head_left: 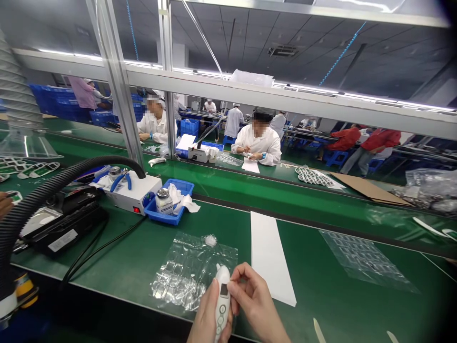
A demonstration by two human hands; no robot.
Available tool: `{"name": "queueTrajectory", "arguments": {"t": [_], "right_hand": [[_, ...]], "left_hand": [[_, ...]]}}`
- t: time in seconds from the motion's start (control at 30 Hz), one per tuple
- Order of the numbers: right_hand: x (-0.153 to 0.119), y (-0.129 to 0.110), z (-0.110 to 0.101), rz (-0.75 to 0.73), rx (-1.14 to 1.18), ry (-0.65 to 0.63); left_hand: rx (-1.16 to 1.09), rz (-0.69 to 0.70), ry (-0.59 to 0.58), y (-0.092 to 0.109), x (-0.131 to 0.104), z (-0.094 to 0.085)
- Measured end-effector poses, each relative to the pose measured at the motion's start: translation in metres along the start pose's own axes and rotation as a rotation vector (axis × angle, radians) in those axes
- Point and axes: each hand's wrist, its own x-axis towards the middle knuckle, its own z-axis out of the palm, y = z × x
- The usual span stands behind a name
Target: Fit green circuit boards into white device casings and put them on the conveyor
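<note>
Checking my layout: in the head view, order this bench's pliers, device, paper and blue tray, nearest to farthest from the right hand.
1. Device, immediately left.
2. Paper, beyond and right.
3. Blue tray, ahead and left.
4. Pliers, farther left.

The device [222, 312] is white with a dark screen [224, 289]; the table [128, 267] is green, the tray [162, 218] and pliers [117, 182] blue.

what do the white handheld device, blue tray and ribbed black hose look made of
White handheld device: likely smooth, satin plastic, from its moulded curves. Blue tray: probably plastic, slightly glossy, with thin moulded-looking walls. Ribbed black hose: plastic or rubber, fairly matte, judging by its corrugated bend.
</note>
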Motion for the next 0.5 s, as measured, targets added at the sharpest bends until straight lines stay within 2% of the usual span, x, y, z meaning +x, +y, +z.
{"name": "queueTrajectory", "arguments": {"t": [0.1,0.23,0.3,0.4,0.5], "right_hand": [[0.005,0.005,-0.001,0.020,0.077,-0.014],[0.007,0.008,0.001,0.058,0.087,0.024],[0.005,0.009,0.001,0.038,0.055,0.071],[-0.005,0.013,0.006,0.026,-0.046,0.126],[-0.017,0.025,0.017,0.038,-0.138,0.057]], "left_hand": [[0.016,-0.002,0.015,-0.003,-0.001,-0.003],[0.058,0.034,0.041,-0.002,-0.003,-0.003],[0.072,0.065,0.013,0.003,-0.003,-0.003],[-0.040,0.163,-0.025,0.013,-0.001,-0.005],[-0.200,0.203,-0.029,0.018,0.000,-0.008]]}}
